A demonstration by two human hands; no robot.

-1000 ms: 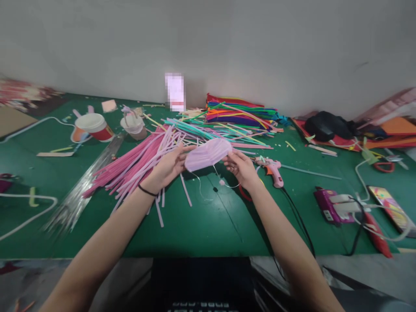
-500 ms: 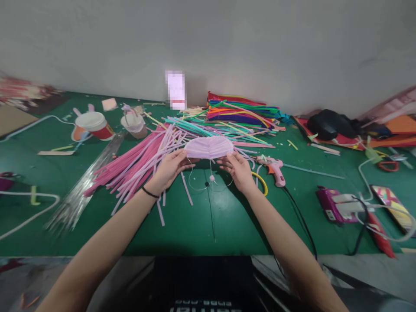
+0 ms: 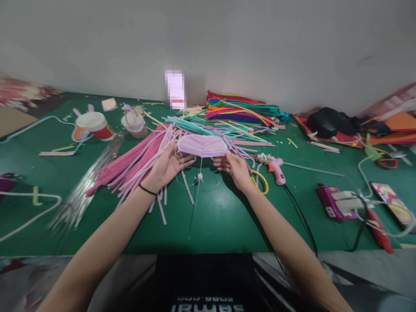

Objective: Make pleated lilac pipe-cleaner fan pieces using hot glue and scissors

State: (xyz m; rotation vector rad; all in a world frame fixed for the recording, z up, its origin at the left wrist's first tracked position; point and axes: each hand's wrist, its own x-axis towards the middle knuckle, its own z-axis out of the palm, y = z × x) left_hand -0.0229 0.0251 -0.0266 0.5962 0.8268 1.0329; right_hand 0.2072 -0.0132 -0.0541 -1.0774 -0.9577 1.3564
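Both hands are holding a pale lilac dome of pipe cleaners up over the green table: the left hand is gripping its left end with fingers curled under the rim, and the right hand is pinching its right end. A thin wire with a small bead is hanging between the two sets of fingertips. A heap of pink pipe cleaners is lying just beyond the left fingers, and a pink glue gun is resting near the right knuckles.
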